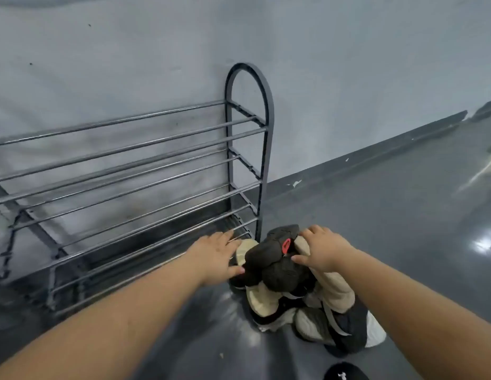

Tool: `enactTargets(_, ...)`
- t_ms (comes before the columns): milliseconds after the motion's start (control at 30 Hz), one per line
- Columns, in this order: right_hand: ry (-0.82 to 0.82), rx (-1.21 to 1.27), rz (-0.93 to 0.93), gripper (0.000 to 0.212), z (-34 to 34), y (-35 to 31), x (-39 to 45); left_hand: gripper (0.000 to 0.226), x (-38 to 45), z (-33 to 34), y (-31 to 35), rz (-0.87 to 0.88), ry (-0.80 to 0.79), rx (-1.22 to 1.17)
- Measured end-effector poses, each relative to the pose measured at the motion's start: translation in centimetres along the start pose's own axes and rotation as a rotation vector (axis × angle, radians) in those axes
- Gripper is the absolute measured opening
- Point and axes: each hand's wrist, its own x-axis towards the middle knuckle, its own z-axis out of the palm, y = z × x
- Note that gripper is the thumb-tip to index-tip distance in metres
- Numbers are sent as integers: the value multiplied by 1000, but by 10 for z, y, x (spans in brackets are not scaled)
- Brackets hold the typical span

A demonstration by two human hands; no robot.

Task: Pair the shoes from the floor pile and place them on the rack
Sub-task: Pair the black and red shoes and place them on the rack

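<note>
Item 1, shoe pile (299, 292): lay on the dark grey floor (389, 215), just beside the right end of the rack. It held several shoes heaped together, dark brown and black uppers mixed with cream soles turned upward; how many shoes it held could not be counted.

Item 2, dark brown shoe (277, 253): sat on top of the pile at its far side, showing a small red tag (286, 246). It lay between your two hands.

Item 3, rack (129, 171): a grey metal frame of several tiers of thin bars, standing on the floor against the pale wall (348, 78), its rounded end post nearest the pile. No shoe rested on any tier in view.

Item 4, your left hand (214, 256): reached in at the left edge of the pile, fingers straight and spread, the thumb touching the dark shoe's side, the fingertips by the cream sole near the rack's lowest bars. It gripped nothing.

Item 5, your right hand (322, 249): rested on the top right of the pile, fingers curved over the dark shoe and a cream sole beneath, thumb stretched toward the middle. Whether it had closed on a shoe or merely pressed on it, you could not tell.

Item 6, black cap (345, 373): at the bottom edge of the floor, partly cut off.
</note>
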Motion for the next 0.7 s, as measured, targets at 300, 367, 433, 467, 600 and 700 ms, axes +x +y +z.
enactTargets(300,-88,258,52,77,64,-1,79,77,96,50,14,-105,-131,-437)
enactTargets(367,-113,289,57,81,75,-2,91,76,114,59,17,-116,-166,-465)
enactTargets(433,-111,276,46,80,78,-2,102,78,129,69,21,-130,-210,-514)
enactTargets(467,-116,275,38,79,79,-2,107,79,136,74,22,-136,-220,-542)
enactTargets(600,-128,308,31,74,87,0,119,78,150,88,23,-138,-181,-617)
enactTargets(700,-94,407,34,73,92,-1,118,73,147,88,20,-140,-139,-638)
